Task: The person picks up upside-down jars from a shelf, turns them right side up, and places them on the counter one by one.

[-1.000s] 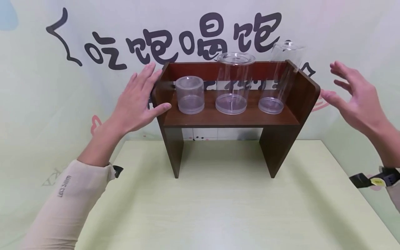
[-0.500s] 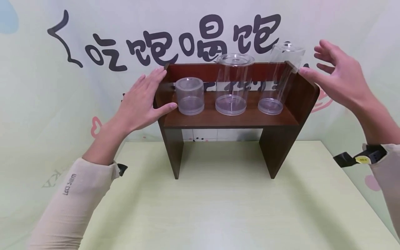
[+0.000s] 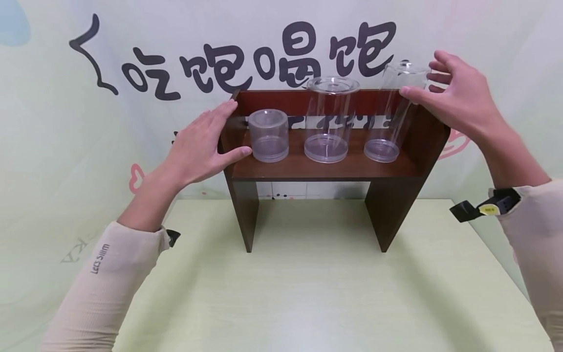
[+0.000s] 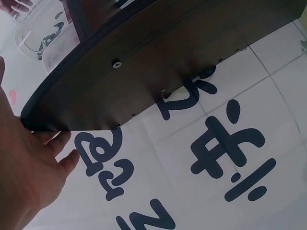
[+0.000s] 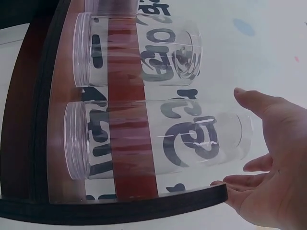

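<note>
A dark brown wooden shelf (image 3: pixel 325 170) stands on a pale green table (image 3: pixel 308 293) and carries three clear lidded jars. From left to right they are a short jar (image 3: pixel 268 134), a medium jar (image 3: pixel 327 120) and a tall jar (image 3: pixel 393 117). My left hand (image 3: pixel 215 133) lies flat with straight fingers against the shelf's left side panel (image 4: pixel 144 62), its thumb close to the short jar. My right hand (image 3: pixel 424 78) is spread around the top of the tall jar (image 5: pixel 158 143), thumb in front and fingers behind. It holds nothing.
A wall banner with large dark characters (image 3: pixel 281 54) hangs right behind the shelf. The shelf's right side panel (image 3: pixel 422 132) rises just below my right hand. In the right wrist view the medium jar (image 5: pixel 139 52) stands close beside the tall one.
My right hand has moved up and left from beside the shelf to the tall jar's top. My left hand has stayed on the left panel, shifting only slightly.
</note>
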{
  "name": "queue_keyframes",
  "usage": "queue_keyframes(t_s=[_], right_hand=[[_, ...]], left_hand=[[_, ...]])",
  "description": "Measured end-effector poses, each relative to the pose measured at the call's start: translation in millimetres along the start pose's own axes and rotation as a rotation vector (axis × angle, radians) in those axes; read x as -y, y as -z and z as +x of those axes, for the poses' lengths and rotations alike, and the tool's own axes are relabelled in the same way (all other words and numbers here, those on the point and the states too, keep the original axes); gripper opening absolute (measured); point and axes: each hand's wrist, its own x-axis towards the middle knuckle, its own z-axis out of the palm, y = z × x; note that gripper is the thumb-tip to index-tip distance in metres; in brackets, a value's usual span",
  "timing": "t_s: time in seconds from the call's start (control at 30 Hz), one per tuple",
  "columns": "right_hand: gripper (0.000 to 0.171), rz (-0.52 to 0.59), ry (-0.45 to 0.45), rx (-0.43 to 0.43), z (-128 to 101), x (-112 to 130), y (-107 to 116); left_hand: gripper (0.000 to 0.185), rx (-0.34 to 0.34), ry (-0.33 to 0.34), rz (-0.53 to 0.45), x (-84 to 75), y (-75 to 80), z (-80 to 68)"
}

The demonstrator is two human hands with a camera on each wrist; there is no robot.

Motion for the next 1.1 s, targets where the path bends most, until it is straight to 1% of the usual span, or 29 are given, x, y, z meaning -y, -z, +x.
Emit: queue_keyframes(t_s=[0.17, 0.3, 0.53, 0.7, 0.87, 1.1], right_hand=[[0.098, -0.01, -0.007, 0.012, 7.1, 2.1, -7.6], [0.098, -0.044, -0.006, 0.008, 12.0, 4.0, -12.8], [0.097, -0.103, 0.004, -0.044, 15.7, 5.7, -19.2], [0.093, -0.124, 0.011, -0.085, 14.4, 7.3, -18.8], [0.092, -0.107, 0.001, -0.109, 9.4, 9.4, -14.4], [0.088, -0.032, -0.007, -0.119, -6.5, 11.2, -7.1]], left_hand=[[0.095, 0.003, -0.003, -0.009, 0.1, -1.3, 0.3], [0.094, 0.001, -0.002, -0.017, 0.0, -2.0, 0.5], [0.094, -0.014, -0.006, -0.017, -0.1, -3.3, 0.7], [0.093, -0.025, -0.007, -0.011, -0.5, -3.5, 1.3], [0.093, -0.02, -0.005, -0.009, -1.7, -2.9, 1.4], [0.093, -0.023, -0.007, -0.008, -1.9, -3.8, 1.1]])
